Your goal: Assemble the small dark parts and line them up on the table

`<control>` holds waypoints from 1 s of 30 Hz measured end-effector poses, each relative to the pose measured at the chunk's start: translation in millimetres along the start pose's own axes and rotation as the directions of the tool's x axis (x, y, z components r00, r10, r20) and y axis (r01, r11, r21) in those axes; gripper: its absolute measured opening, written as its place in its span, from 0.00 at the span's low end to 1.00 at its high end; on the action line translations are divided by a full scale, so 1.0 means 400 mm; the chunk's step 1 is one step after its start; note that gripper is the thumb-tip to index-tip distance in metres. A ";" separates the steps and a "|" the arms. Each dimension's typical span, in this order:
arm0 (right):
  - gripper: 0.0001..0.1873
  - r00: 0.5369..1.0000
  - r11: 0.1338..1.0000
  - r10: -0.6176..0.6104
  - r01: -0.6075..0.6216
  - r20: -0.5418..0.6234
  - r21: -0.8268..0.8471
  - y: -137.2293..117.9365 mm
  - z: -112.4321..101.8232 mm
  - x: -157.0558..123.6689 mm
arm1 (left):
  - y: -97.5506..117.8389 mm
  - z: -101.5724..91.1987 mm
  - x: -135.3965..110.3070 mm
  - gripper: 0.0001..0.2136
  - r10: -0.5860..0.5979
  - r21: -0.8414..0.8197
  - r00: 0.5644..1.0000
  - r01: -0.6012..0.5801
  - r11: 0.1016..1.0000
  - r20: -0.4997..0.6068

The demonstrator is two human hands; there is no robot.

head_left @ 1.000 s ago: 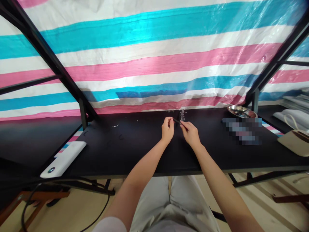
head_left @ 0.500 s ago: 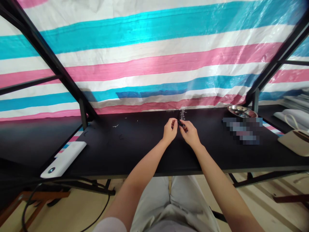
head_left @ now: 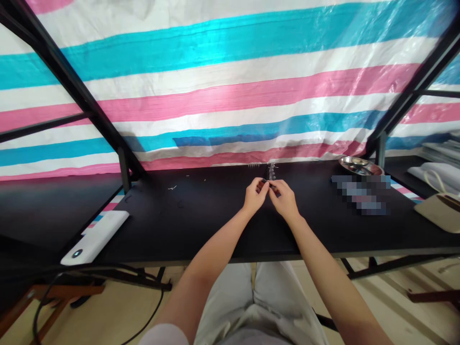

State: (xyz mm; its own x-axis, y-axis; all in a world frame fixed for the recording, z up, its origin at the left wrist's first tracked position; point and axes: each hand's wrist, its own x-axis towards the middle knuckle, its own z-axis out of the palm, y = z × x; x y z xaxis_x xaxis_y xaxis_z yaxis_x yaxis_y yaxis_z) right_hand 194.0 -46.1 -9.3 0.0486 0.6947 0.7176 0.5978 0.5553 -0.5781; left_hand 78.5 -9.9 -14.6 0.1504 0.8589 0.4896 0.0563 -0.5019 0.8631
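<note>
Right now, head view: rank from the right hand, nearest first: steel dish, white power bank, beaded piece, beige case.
1. beaded piece: just behind the right hand, at the back edge of the table.
2. steel dish: to the right, near the back edge.
3. beige case: far right.
4. white power bank: far left, front corner.
The right hand and left hand pinch a small dark piece.

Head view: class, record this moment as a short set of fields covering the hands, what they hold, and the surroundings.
left hand: fingertips pinch a small dark piece
right hand: pinches the same piece from the other side
held over: black table
far left edge: white power bank, lying flat
far right: metal dish
backdrop: striped tarp in pink, blue and white
</note>
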 end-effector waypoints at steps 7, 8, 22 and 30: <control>0.14 1.000 0.999 0.003 -0.002 -0.002 0.046 -0.010 -0.001 0.001 | 0.011 0.005 0.005 0.14 -0.077 -0.106 0.997 0.078 0.991 0.010; 0.15 1.000 0.999 0.000 0.000 0.002 0.050 -0.012 -0.002 0.001 | 0.013 0.004 0.006 0.14 -0.083 -0.117 0.996 0.084 0.990 0.016; 0.15 0.998 0.999 0.048 -0.048 0.036 0.009 -0.004 0.000 -0.004 | 0.013 -0.059 0.027 0.11 0.043 0.231 0.987 -0.078 0.970 0.155; 0.11 0.984 0.998 0.054 -0.055 0.168 -0.002 0.014 0.006 -0.011 | -0.060 -0.301 0.103 0.08 -0.133 0.597 0.989 0.069 0.800 0.064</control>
State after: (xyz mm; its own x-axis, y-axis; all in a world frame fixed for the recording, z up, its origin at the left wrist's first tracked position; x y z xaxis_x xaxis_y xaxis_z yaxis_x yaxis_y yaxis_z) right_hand 195.3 -44.8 -16.9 -0.0542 0.7909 0.6095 0.5958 0.5154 -0.6159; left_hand -35.6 49.7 -0.4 0.2047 0.9098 0.3612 0.6443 -0.4030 0.6500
